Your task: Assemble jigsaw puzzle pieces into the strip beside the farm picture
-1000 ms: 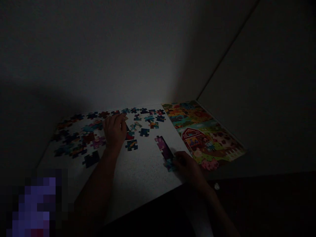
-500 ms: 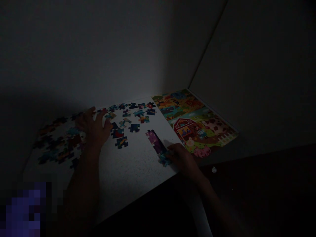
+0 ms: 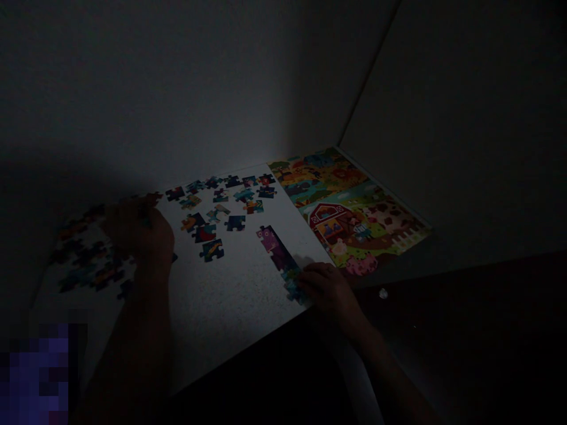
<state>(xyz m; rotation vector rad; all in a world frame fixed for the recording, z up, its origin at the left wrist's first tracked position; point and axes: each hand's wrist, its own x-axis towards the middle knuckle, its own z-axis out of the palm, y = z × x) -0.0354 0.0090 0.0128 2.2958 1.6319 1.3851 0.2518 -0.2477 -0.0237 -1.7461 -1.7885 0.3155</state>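
The scene is very dark. A short strip of joined puzzle pieces (image 3: 278,252), purple at its far end, lies on the white table (image 3: 234,301) near the front edge. My right hand (image 3: 328,289) holds the strip's near end, fingertips on its last bluish piece. My left hand (image 3: 138,232) is over the loose pieces at the dim left side of the table, palm down. Whether its fingers hold a piece is hidden by the dark. Several loose pieces (image 3: 212,206) lie scattered between the two hands.
A colourful farm picture with a red barn (image 3: 349,206) lies flat at the table's right, against the corner of two walls. More loose pieces (image 3: 84,260) cover the far left. A small pale object (image 3: 383,293) sits below the table's right edge.
My left hand has slid left from the middle pieces to the dark left side. My right hand stays on the strip's end. The view has shifted, so everything sits further left and up.
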